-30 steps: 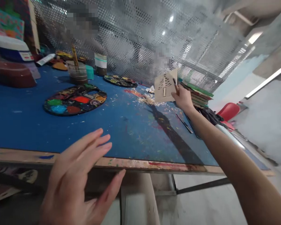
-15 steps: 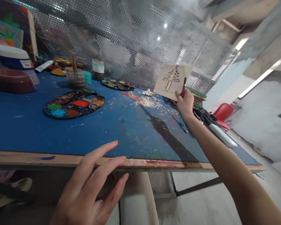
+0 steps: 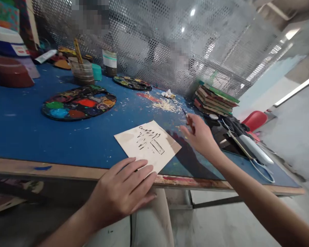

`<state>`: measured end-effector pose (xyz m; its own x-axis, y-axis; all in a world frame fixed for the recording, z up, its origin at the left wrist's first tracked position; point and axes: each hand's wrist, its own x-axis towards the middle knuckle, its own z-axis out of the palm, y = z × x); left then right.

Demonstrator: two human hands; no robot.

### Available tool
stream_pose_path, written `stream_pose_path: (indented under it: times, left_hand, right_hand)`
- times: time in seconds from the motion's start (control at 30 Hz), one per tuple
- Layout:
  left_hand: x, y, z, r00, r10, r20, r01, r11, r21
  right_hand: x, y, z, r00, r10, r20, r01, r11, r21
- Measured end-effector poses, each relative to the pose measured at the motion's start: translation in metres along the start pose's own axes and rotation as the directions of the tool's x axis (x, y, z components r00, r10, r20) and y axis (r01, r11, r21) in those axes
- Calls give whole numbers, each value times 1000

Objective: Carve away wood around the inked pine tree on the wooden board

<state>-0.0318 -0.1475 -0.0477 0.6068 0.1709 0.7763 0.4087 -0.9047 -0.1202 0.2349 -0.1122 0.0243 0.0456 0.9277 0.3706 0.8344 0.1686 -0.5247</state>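
Note:
A square pale card [image 3: 154, 142] with a dark line drawing of a tree lies tilted low at the table's front edge. My left hand [image 3: 128, 187] has its fingers over the card's near edge, with the thumb lower down; part of that edge is hidden. To the right of the card, my right hand [image 3: 199, 135] is curled around a slim dark pencil [image 3: 184, 112], and only its tip and a bit of the shaft show. Beyond that hand lies a heap of pale shavings [image 3: 166, 105] beside a crumpled white scrap [image 3: 168, 94].
Paint palettes [image 3: 78, 103] [image 3: 132, 83] lie on the blue table [image 3: 20, 130]. Behind them stand a brush cup [image 3: 81, 70], a jar [image 3: 109, 63] and paint tubs [image 3: 9, 72]. Stacked boards [image 3: 215, 99], a phone [image 3: 239, 145] and a white case [image 3: 256, 149] lie at right, before a perforated metal screen [image 3: 144, 34].
The card has come down from the far right to the near middle, from my right hand to my left. My right hand has drawn back nearer, and my left hand has closed on the card.

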Motion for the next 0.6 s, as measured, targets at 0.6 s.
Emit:
stream_pose_path:
  times: [0.6]
  left_hand:
    - [-10,22,12,962,-224,-157,213,974,-84]
  right_hand:
    - [-73,-30,-35,764,-499,409,593,793,-141]
